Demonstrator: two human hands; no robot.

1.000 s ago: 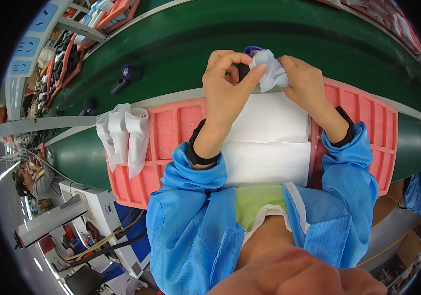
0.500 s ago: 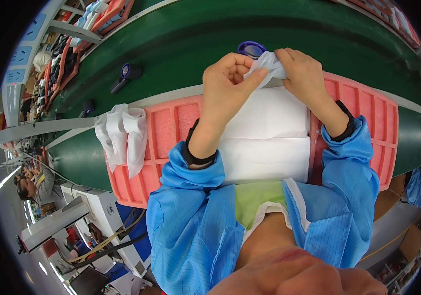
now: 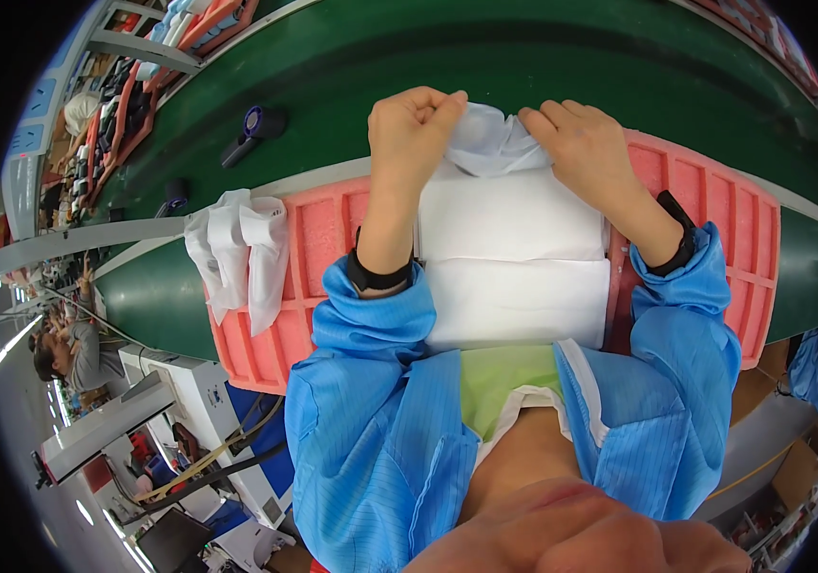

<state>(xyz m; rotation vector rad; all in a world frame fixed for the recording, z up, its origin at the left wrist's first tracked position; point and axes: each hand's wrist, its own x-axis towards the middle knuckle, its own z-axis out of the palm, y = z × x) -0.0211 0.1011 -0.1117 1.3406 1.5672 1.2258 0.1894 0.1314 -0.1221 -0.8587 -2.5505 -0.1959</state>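
Note:
A translucent white plastic bag [image 3: 497, 148] is stretched between my hands above the green conveyor belt [image 3: 352, 67]. My left hand [image 3: 411, 132] pinches its left edge between thumb and fingers. The fingers of my right hand [image 3: 581, 148] are closed on its right edge. Below the bag lie two stacks of flat white sheets or bags, a far stack [image 3: 514, 220] and a near stack [image 3: 516, 301]. Both rest on a pink compartmented tray [image 3: 328, 239] in front of me. What lies behind the held bag is hidden.
Several loose white bags [image 3: 237, 248] hang over the tray's left side. A purple and black handheld device [image 3: 258, 129] lies on the belt at the left, with another dark purple device [image 3: 173, 196] nearer. A grey metal bar [image 3: 84, 244] crosses at far left; a person [image 3: 70, 353] sits beyond.
My hands have moved apart, spreading the crumpled bag. The purple device seen behind my hands is out of sight. The devices on the left have shifted slightly right and farther away.

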